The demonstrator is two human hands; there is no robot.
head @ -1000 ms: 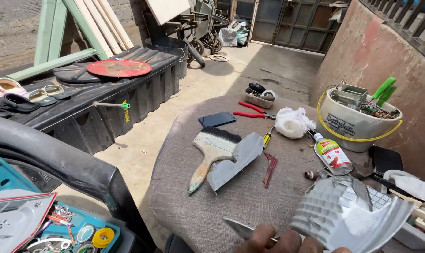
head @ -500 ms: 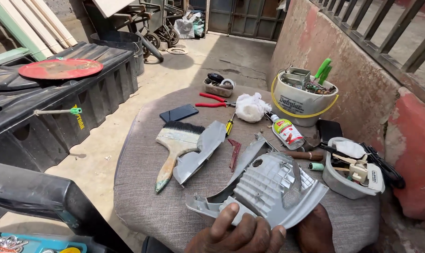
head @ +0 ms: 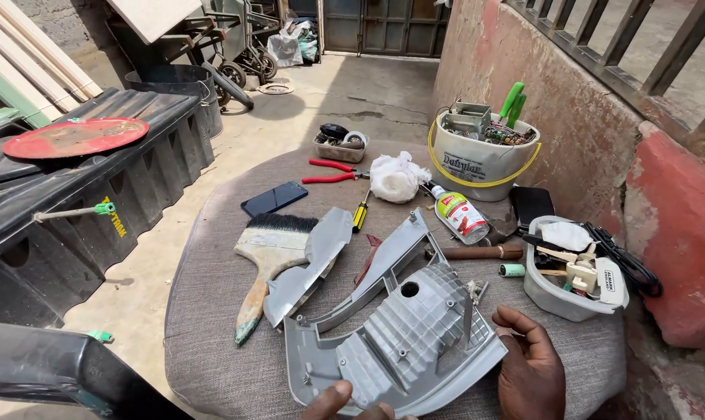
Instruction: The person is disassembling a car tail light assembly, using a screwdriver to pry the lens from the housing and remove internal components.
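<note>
A large grey plastic housing [head: 399, 334] with ribs and a round hole lies on the grey cloth-covered table [head: 204, 311] in front of me. My right hand [head: 530, 365] rests against its right edge, fingers curled on the rim. Only the fingertips of my left hand [head: 344, 400] show at the bottom, touching the housing's near edge. A second grey plastic panel [head: 309, 260] lies to the left, partly over a wide paintbrush [head: 267, 260].
Farther back lie a dark phone [head: 274, 198], red-handled pliers [head: 329, 171], a yellow-handled screwdriver [head: 359, 211], a white rag [head: 397, 177], a small bottle [head: 460, 214] and a white bucket [head: 481, 155] of parts. A tub of parts [head: 574, 272] sits right. A black tank [head: 88, 194] stands left.
The housing has come down flatter onto the table and my hands have shifted to its right and near edges. The view has swung slightly right and closer.
</note>
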